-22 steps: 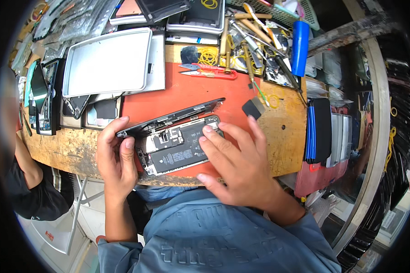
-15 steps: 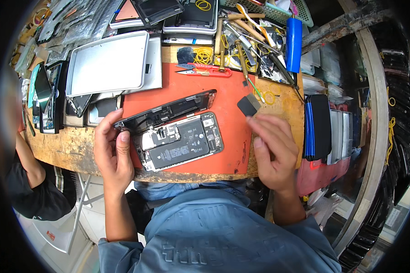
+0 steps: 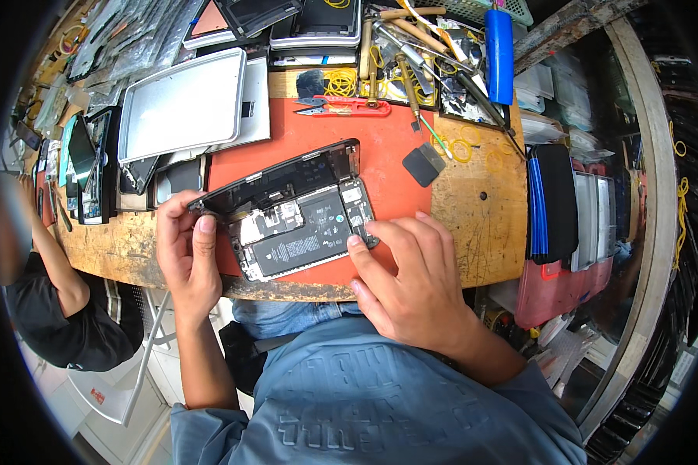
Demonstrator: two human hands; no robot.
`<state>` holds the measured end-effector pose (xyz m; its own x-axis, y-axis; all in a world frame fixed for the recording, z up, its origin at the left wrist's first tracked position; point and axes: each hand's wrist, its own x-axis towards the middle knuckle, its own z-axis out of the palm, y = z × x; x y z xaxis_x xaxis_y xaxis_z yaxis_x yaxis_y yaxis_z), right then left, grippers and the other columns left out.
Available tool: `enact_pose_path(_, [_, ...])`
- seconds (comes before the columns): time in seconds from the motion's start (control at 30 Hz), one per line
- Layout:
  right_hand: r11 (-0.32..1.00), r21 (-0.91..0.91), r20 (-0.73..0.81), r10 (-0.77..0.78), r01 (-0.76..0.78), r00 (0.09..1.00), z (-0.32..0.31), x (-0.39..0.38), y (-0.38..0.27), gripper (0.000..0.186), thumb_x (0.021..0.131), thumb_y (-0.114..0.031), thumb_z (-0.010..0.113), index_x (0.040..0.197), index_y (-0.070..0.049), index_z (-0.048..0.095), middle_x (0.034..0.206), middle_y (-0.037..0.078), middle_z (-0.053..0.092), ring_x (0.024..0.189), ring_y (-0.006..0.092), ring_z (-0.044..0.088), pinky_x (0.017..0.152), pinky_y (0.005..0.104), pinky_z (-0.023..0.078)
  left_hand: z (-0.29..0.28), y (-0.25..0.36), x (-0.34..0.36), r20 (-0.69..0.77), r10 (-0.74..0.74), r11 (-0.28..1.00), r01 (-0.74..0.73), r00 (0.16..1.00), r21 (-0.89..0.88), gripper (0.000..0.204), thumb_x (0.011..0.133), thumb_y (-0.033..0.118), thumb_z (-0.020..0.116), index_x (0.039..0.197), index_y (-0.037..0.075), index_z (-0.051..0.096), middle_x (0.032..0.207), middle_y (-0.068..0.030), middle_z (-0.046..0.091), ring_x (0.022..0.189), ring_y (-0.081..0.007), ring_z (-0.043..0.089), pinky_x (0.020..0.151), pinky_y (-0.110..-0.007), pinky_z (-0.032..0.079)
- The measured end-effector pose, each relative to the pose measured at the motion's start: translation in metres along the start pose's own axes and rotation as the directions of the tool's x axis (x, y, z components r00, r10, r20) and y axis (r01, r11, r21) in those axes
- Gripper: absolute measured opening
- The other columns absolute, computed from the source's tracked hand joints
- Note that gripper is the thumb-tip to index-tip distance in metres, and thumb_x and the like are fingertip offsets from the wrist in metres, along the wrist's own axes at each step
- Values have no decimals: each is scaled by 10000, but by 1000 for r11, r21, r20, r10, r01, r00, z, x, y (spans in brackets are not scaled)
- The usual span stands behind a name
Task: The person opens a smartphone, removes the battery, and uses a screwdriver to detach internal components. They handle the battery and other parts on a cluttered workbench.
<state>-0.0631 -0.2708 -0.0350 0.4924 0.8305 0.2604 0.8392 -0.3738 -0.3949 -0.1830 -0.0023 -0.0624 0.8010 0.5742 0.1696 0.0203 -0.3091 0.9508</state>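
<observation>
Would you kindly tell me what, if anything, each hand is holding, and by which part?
The left hand pinches the raised phone screen by its left end. The right hand is at the phone body's right end; whether it grips cannot be told.

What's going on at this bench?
A person has an opened phone on the red mat, its insides exposed. The left hand grips one end of the screen, which stands tilted up along the phone's far side. The right hand has its fingertips at the phone's right end. Red snips lie beyond, untouched.
</observation>
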Motion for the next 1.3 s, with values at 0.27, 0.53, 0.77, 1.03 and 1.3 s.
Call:
enact_pose_path(0.27, [999, 31, -76, -13, 16, 997, 17, -7, 5, 487, 816, -170, 771, 1273, -18, 699, 1329, 158, 617, 1201, 325, 600, 1066, 539, 449, 2, 8, 8, 45, -48, 996, 45, 998, 81, 471, 1101, 77, 559, 1559, -9, 489, 950, 53, 501, 831, -36, 430, 754, -174, 355])
enact_pose_path(0.53, [1000, -18, -60, -14, 13, 998, 16, -5, 2, 494, 840, -197, 753, 1299, -24, 699, 1329, 154, 622, 1199, 324, 595, 1054, 541, 441, 4, 10, 8, 23, -54, 993, 51, 998, 108, 463, 1099, 68, 546, 1557, 5, 521, 875, 64, 463, 776, -42, 391, 705, -186, 336])
enact_pose_path(0.77, [1000, -20, -59, 12, -13, 998, 18, 2, 2, 498, 869, -244, 758, 1319, -41, 692, 1281, 132, 604, 1139, 310, 587, 1006, 532, 442, 2, 10, 9, 35, -34, 991, 29, 999, 127, 477, 1088, 40, 546, 1561, -5, 516, 845, 57, 445, 752, -52, 387, 691, -199, 342])
enact_pose_path(1.03, [997, 71, -148, -15, 26, 989, 22, -5, 7, 405, 840, -205, 775, 1205, -30, 750, 1168, 105, 645, 1024, 292, 606, 920, 484, 475, 5, 13, 8, 23, -70, 991, 67, 997, 114, 484, 1095, 47, 535, 1574, -11, 497, 855, 59, 434, 762, -40, 383, 695, -187, 327])
enact_pose_path(1.3, [999, 51, -183, -5, 15, 983, 21, -6, 5, 351, 796, -171, 789, 1123, -44, 769, 1064, 55, 646, 897, 255, 578, 846, 447, 465, 1, 4, 3, 37, -93, 991, 89, 995, 104, 518, 1111, 72, 525, 1596, -72, 416, 1411, -91, 611, 1073, -74, 581, 987, -233, 434])
